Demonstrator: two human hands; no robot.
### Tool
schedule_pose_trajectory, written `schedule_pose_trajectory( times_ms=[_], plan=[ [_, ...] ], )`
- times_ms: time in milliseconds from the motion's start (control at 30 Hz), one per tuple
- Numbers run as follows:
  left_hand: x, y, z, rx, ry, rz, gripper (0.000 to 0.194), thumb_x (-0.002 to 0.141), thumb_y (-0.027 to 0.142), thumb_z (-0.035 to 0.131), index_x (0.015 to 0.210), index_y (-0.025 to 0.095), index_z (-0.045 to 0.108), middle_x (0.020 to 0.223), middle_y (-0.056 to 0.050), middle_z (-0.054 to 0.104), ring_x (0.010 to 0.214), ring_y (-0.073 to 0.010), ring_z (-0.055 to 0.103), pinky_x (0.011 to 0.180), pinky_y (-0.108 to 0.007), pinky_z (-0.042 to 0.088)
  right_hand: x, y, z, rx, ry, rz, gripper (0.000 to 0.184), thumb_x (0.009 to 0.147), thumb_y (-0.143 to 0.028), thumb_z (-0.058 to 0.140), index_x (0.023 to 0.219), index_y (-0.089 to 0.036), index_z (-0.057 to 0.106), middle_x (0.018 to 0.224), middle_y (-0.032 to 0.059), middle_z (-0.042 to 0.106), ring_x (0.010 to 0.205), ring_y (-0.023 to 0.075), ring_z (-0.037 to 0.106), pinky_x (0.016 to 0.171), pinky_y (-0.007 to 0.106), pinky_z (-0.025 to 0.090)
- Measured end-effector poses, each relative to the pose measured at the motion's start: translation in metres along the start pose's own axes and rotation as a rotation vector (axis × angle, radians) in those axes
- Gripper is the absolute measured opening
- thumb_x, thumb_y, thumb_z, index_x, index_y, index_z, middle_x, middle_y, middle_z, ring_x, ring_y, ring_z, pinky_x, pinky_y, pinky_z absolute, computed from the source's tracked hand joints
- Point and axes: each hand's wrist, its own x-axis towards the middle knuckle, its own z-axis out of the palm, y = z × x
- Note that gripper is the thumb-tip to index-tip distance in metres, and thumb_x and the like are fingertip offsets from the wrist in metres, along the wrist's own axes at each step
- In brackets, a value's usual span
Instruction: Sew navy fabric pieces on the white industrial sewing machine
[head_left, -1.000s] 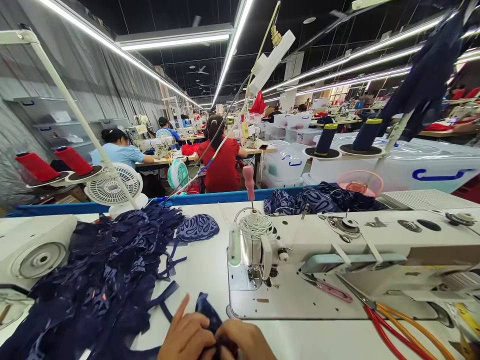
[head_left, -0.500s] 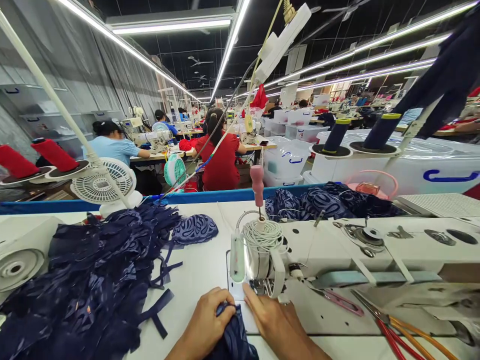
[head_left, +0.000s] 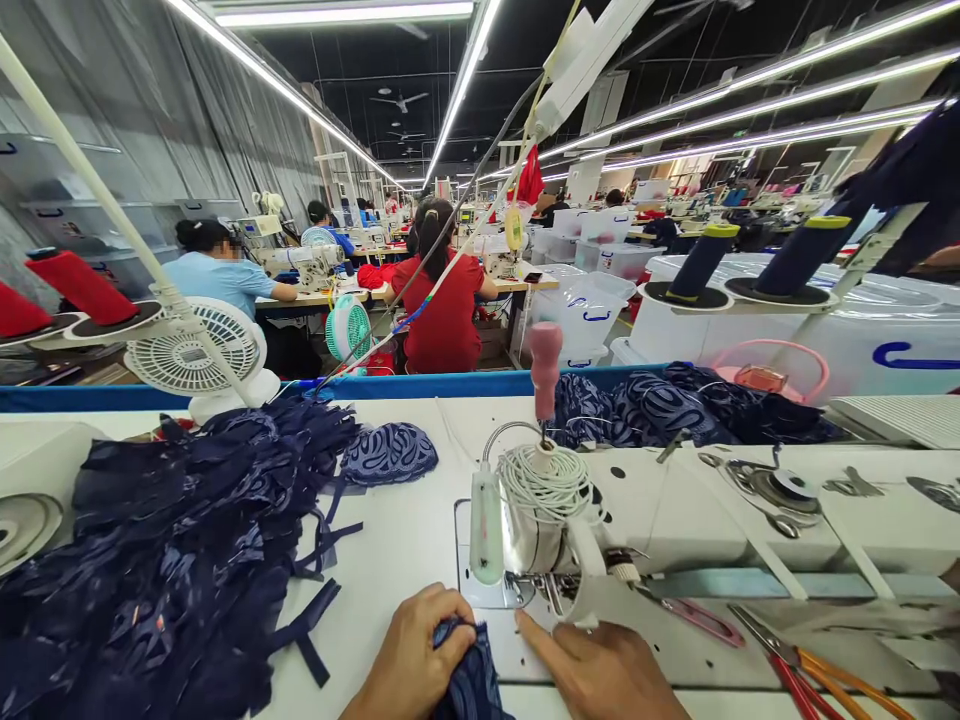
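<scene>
My left hand point(head_left: 416, 655) grips a small piece of navy patterned fabric point(head_left: 466, 678) at the near edge of the white sewing table point(head_left: 405, 535). Beside it, my right hand point(head_left: 600, 670) lies flat with its index finger stretched toward the needle area of the white sewing machine point(head_left: 675, 520). The fabric's top edge sits just in front of the presser foot point(head_left: 544, 585). Whether my right hand touches the fabric is hidden. A big heap of navy fabric pieces point(head_left: 172, 550) covers the table on my left.
Red-handled scissors point(head_left: 810, 665) and pink snips point(head_left: 694, 618) lie on the machine bed at the right. More navy fabric point(head_left: 675, 405) sits behind the machine. A white fan point(head_left: 195, 355) and red thread cones point(head_left: 79, 285) stand at the left. Other workers point(head_left: 442, 295) sit at stations ahead.
Both hands moved forward from the table's near edge with the fabric piece, up to the needle area. My right hand has stretched flat with its finger pointing at the presser foot.
</scene>
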Motion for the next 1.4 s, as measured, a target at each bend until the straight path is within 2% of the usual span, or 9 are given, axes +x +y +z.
schedule_pose_trajectory(
  times_ms=[100, 333, 567, 700, 800, 967, 1100, 1233, 1400],
  plan=[
    [-0.001, 0.001, 0.000, 0.006, -0.002, -0.005, 0.015, 0.084, 0.026, 0.054, 0.081, 0.019, 0.067, 0.079, -0.002, 0.060, 0.075, -0.0175, 0.057, 0.069, -0.025, 0.038, 0.023, 0.002, 0.001, -0.065, 0.028, 0.049, 0.075, 0.067, 0.010, 0.038, 0.133, -0.024, 0.048, 0.082, 0.0022, 0.073, 0.063, 0.0203, 0.066, 0.061, 0.030, 0.042],
    [0.000, -0.003, 0.001, -0.010, 0.015, -0.007, 0.016, 0.084, 0.028, 0.053, 0.080, 0.019, 0.065, 0.080, -0.001, 0.060, 0.077, -0.0175, 0.056, 0.070, -0.025, 0.037, 0.025, 0.004, 0.014, -0.030, -0.005, 0.075, 0.039, 0.083, 0.002, 0.041, 0.100, -0.025, 0.063, 0.081, 0.0050, 0.071, 0.060, 0.0207, 0.063, 0.061, 0.030, 0.045],
    [0.001, 0.012, 0.003, -0.101, 0.015, -0.040, 0.011, 0.080, 0.026, 0.054, 0.078, 0.019, 0.064, 0.078, 0.000, 0.061, 0.078, -0.0172, 0.056, 0.071, -0.024, 0.037, 0.001, 0.010, -0.009, 0.551, -0.059, 0.380, 0.030, 0.100, -0.028, 0.036, 0.102, -0.023, 0.066, 0.095, 0.0057, 0.074, 0.086, 0.0210, 0.070, 0.078, 0.028, 0.052],
    [0.007, 0.018, 0.014, -0.133, -0.013, 0.016, 0.012, 0.080, 0.026, 0.056, 0.077, 0.019, 0.065, 0.079, 0.000, 0.063, 0.078, -0.0176, 0.057, 0.072, -0.024, 0.039, 0.020, -0.004, -0.012, 0.915, -0.247, 0.569, 0.029, 0.093, -0.041, 0.046, 0.087, -0.021, 0.066, 0.069, -0.0002, 0.065, 0.064, 0.0166, 0.062, 0.061, 0.024, 0.048],
    [0.010, 0.021, 0.020, -0.148, -0.028, 0.029, 0.016, 0.081, 0.029, 0.056, 0.081, 0.018, 0.068, 0.084, -0.002, 0.067, 0.083, -0.0191, 0.061, 0.075, -0.025, 0.042, 0.032, -0.009, -0.005, 1.001, -0.210, 0.585, 0.026, 0.089, -0.038, 0.046, 0.087, -0.020, 0.064, 0.063, -0.0043, 0.053, 0.056, 0.0123, 0.053, 0.052, 0.020, 0.040],
    [0.018, 0.025, 0.024, -0.045, 0.000, -0.050, 0.015, 0.080, 0.028, 0.055, 0.076, 0.019, 0.067, 0.079, -0.001, 0.068, 0.079, -0.0187, 0.063, 0.073, -0.024, 0.043, 0.035, -0.006, 0.010, 0.892, -0.114, 0.617, 0.025, 0.088, -0.032, 0.042, 0.074, -0.019, 0.058, 0.056, -0.0053, 0.046, 0.051, 0.0114, 0.049, 0.048, 0.020, 0.037],
    [0.028, 0.023, 0.030, 0.057, 0.073, -0.116, 0.010, 0.080, 0.024, 0.056, 0.078, 0.019, 0.064, 0.079, -0.002, 0.068, 0.077, -0.0195, 0.063, 0.071, -0.025, 0.041, 0.028, -0.003, 0.017, 0.690, -0.031, 0.582, 0.028, 0.090, -0.029, 0.043, 0.077, -0.019, 0.065, 0.060, 0.0004, 0.060, 0.056, 0.0169, 0.058, 0.058, 0.026, 0.043],
    [0.036, 0.019, 0.033, 0.153, 0.117, -0.155, 0.006, 0.078, 0.023, 0.059, 0.080, 0.021, 0.064, 0.081, -0.002, 0.069, 0.078, -0.0199, 0.064, 0.070, -0.025, 0.040, 0.010, -0.005, 0.024, 0.526, 0.059, 0.451, 0.032, 0.096, -0.033, 0.041, 0.099, -0.022, 0.070, 0.090, 0.0099, 0.073, 0.079, 0.0266, 0.068, 0.072, 0.036, 0.048],
    [0.038, 0.017, 0.031, 0.194, 0.102, -0.146, 0.009, 0.079, 0.027, 0.060, 0.082, 0.022, 0.066, 0.084, -0.001, 0.072, 0.080, -0.0190, 0.066, 0.071, -0.023, 0.043, -0.009, -0.005, 0.030, 0.157, 0.210, 0.164, 0.028, 0.101, -0.028, 0.043, 0.115, -0.026, 0.067, 0.097, 0.0070, 0.073, 0.083, 0.0219, 0.069, 0.074, 0.032, 0.050]
  ],
)
